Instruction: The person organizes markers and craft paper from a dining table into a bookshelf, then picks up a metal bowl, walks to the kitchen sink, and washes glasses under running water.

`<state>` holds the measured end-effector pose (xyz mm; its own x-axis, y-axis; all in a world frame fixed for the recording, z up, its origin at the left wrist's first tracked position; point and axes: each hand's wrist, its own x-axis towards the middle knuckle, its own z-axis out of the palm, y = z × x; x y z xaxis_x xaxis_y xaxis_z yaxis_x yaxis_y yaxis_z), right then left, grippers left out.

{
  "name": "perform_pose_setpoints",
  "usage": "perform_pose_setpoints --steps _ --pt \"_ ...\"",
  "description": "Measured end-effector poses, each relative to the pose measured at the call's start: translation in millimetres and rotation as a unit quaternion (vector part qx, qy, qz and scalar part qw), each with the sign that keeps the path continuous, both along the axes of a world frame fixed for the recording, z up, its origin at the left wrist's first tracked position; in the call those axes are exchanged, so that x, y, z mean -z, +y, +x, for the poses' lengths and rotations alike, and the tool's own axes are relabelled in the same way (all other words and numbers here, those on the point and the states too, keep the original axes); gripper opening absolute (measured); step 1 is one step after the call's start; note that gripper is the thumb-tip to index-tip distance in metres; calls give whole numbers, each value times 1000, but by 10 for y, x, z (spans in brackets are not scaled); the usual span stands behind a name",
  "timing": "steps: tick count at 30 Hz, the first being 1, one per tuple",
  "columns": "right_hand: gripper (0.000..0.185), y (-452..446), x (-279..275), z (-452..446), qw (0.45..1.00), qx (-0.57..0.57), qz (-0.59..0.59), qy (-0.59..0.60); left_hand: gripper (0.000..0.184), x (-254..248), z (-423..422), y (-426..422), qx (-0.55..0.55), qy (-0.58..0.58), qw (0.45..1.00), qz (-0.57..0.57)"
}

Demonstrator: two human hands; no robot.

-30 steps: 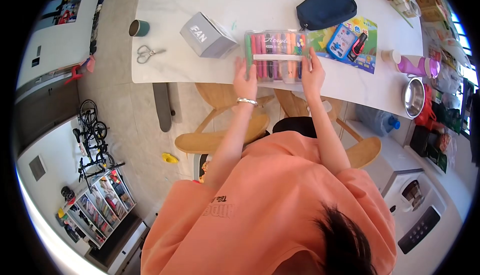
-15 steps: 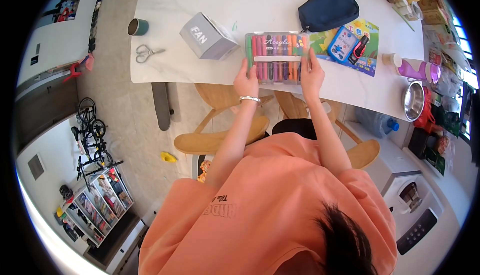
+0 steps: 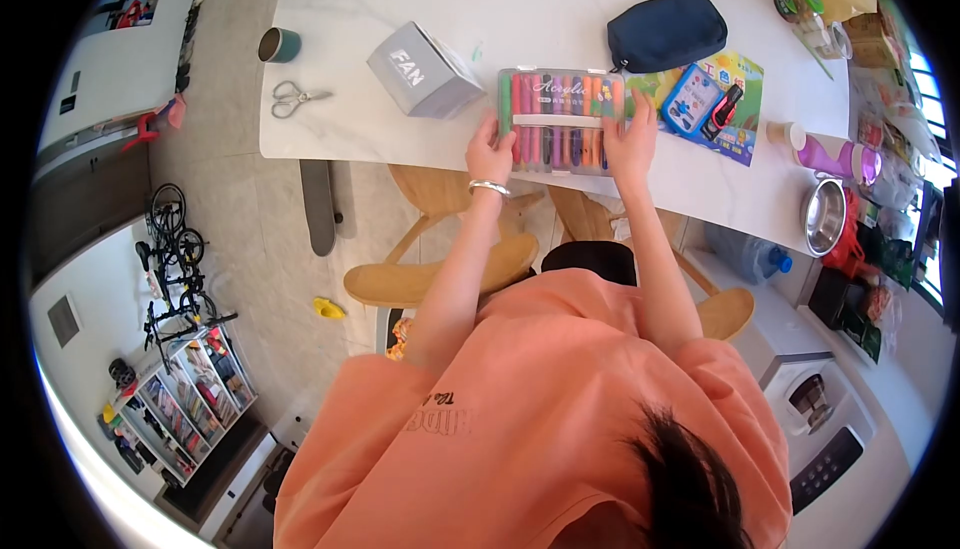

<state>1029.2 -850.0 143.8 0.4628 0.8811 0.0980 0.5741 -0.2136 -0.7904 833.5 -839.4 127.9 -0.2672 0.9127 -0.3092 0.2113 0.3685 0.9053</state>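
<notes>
A clear case of colored markers (image 3: 560, 121) lies at the front edge of the white table (image 3: 400, 139). My left hand (image 3: 490, 152) grips its left side, with a silver bracelet at the wrist. On the case's right side my right hand (image 3: 630, 147) holds on, fingers along the edge. To the left of the case stands a grey box marked FAN (image 3: 412, 69). Just right of it are a colorful paper pack (image 3: 740, 99), a blue case (image 3: 692, 101) and a black and red item (image 3: 724, 112). A dark blue pouch (image 3: 667, 33) rests behind them.
Scissors (image 3: 293, 99) and a green cup (image 3: 280, 46) are at the table's left. A paper cup (image 3: 786, 135), purple bottle (image 3: 838, 156) and metal bowl (image 3: 824, 217) stand at the right edge. Wooden chairs (image 3: 440, 282) are below the table's front edge.
The view has shifted slightly. Both hands remain at the sides of the marker case, and the right-hand fingers lie a little further over its edge.
</notes>
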Motion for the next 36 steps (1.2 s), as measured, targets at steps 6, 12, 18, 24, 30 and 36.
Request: perform_pose_setpoints --steps 6,12,18,24,30,36 --pt "51 771 -130 -321 948 -219 99 -208 66 119 -70 72 110 13 994 -8" --pt "40 1060 -68 -400 924 -358 -87 -102 83 -172 58 83 135 103 984 -51" --pt "34 929 -31 -447 947 -313 -2 -67 83 -208 95 81 131 142 980 -43" --pt "32 933 -25 -451 943 -323 24 -76 80 -234 129 89 117 116 985 -41" --pt "40 807 -44 45 944 -299 76 -118 87 -160 116 65 129 177 975 -38" --pt "42 772 -138 546 944 -245 -209 67 91 -241 122 62 157 174 972 -10"
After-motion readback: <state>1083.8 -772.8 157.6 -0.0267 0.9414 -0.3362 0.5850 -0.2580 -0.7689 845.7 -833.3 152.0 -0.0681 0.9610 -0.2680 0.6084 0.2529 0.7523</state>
